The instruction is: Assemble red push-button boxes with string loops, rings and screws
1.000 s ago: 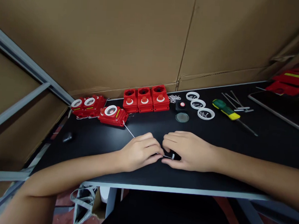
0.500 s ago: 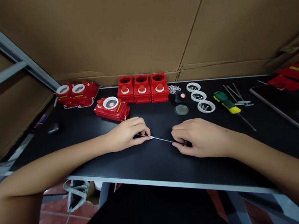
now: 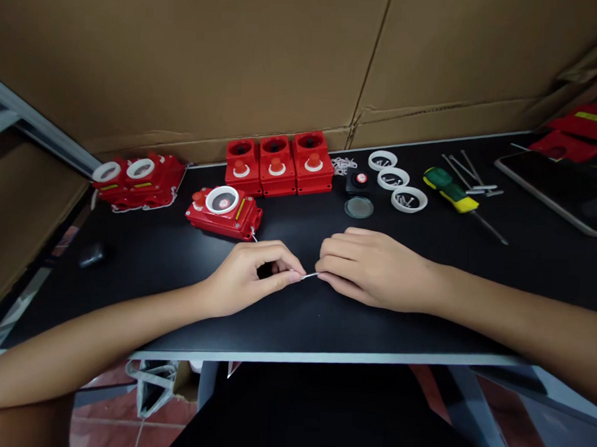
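Note:
Above the black table, my left hand [image 3: 250, 274] pinches a thin white cord [image 3: 310, 275] between thumb and forefinger. My right hand [image 3: 376, 267] is closed on the same cord just to the right, so only a short length shows between the two hands. What else its curled fingers may cover is hidden. Just behind my left hand lies a red control box [image 3: 223, 213] with a white ring round its round window and an orange-red knob. A white cord end [image 3: 254, 234] hangs from its right side, and I cannot see whether it joins the held cord.
Behind stand several red boxes [image 3: 279, 166], with two ringed ones [image 3: 143, 182] at left. Toward the right are a black switch block [image 3: 357, 181], a clear disc [image 3: 359, 207], white rings [image 3: 409, 200] holding screws, a screwdriver [image 3: 450, 190], long bolts [image 3: 474, 173] and a tablet [image 3: 560, 190].
My right hand has moved left, close to my left hand, and the stretch of cord between them is much shorter. My left hand keeps its pinch. The view has shifted slightly.

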Demonstrator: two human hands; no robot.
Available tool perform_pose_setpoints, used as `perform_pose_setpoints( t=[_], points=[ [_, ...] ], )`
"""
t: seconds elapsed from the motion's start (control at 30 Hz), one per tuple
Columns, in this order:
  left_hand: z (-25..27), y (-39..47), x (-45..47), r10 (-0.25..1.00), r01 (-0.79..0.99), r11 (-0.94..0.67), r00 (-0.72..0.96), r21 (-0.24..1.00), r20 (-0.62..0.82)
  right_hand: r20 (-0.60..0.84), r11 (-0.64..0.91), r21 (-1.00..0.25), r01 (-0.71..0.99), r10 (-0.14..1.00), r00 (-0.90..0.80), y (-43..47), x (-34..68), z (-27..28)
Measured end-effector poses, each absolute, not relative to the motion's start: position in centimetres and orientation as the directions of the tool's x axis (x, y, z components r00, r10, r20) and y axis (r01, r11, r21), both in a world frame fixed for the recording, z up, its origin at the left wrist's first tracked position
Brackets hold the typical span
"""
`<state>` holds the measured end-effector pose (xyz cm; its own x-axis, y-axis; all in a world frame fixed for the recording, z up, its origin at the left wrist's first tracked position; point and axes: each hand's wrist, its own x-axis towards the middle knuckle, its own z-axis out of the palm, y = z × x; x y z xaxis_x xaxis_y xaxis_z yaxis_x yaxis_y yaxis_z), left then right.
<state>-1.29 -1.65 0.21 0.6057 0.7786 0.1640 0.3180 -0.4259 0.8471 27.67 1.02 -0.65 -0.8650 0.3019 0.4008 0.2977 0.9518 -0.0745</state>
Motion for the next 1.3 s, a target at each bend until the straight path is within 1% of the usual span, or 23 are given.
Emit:
perform_pose_setpoints(
  t=[0.1, 0.23, 0.4, 0.57, 0.63, 0.7, 0.83, 0.93, 1.0, 1.03, 1.1, 1.17, 1.23, 1.3],
  points=[
    [0.4, -1.8, -1.1, 0.806, 0.277, -0.284, 0.587, 0.918, 0.072, 0.406, 0.955, -0.099, 0.281, 0.296, -0.864, 0.9, 27.6, -0.7],
    [0.2, -1.7, -1.0, 0.815, 0.204, -0.155, 0.579, 0.967, 0.009, 0.42, 0.943, -0.192, 0.271, 0.328, -0.846, 0.9, 27.2, -1.1],
    [0.3, -1.8, -0.7, 0.819, 0.182, -0.103, 0.573, 0.978, -0.021, 0.443, 0.893, -0.389, 0.225, 0.396, -0.805, 0.7, 26.4, -1.4],
    [0.6, -1.6, -0.1, 0.843, 0.188, -0.037, 0.533, 0.981, -0.07, 0.405, 0.766, -0.615, 0.189, 0.512, -0.757, 0.6, 25.8, -1.1],
    [0.6, -1.1, 0.4, 0.851, 0.171, 0.001, 0.518, 0.985, -0.091, 0.386, 0.713, -0.675, 0.189, 0.561, -0.733, 0.8, 25.7, -1.0],
    [0.4, -0.4, 0.9, 0.85, 0.136, 0.022, 0.519, 0.99, -0.091, 0.378, 0.677, -0.71, 0.192, 0.597, -0.708, 1.2, 25.8, -1.0],
    [-0.2, 0.3, 1.5, 0.84, 0.036, -0.004, 0.542, 0.999, -0.017, 0.369, 0.644, -0.738, 0.201, 0.635, -0.678, 1.8, 26.3, -1.1],
    [-0.3, 0.1, 1.3, 0.801, 0.048, -0.043, 0.598, 0.998, 0.006, 0.365, 0.648, -0.73, 0.218, 0.638, -0.678, 1.9, 26.6, -1.4],
    [-0.3, -0.2, 0.9, 0.764, 0.099, -0.139, 0.644, 0.985, 0.044, 0.366, 0.66, -0.714, 0.233, 0.635, -0.68, 1.8, 26.7, -1.5],
    [-0.2, -0.3, 0.7, 0.747, 0.141, -0.216, 0.661, 0.966, 0.071, 0.367, 0.667, -0.705, 0.242, 0.634, -0.681, 1.8, 26.7, -1.5],
    [0.0, -0.6, 0.6, 0.711, 0.228, -0.369, 0.694, 0.901, 0.115, 0.366, 0.679, -0.687, 0.259, 0.631, -0.684, 1.9, 26.8, -1.6],
    [0.1, -0.7, 0.6, 0.692, 0.281, -0.452, 0.709, 0.846, 0.134, 0.363, 0.691, -0.669, 0.274, 0.625, -0.69, 2.0, 27.0, -1.6],
    [0.1, -0.8, 0.6, 0.707, 0.293, -0.433, 0.697, 0.852, 0.119, 0.367, 0.706, -0.65, 0.281, 0.615, -0.698, 2.1, 27.2, -1.5],
    [-0.2, -0.7, 0.6, 0.733, 0.249, -0.345, 0.674, 0.905, 0.094, 0.38, 0.722, -0.632, 0.281, 0.605, -0.699, 2.1, 27.4, -1.4]
  ],
)
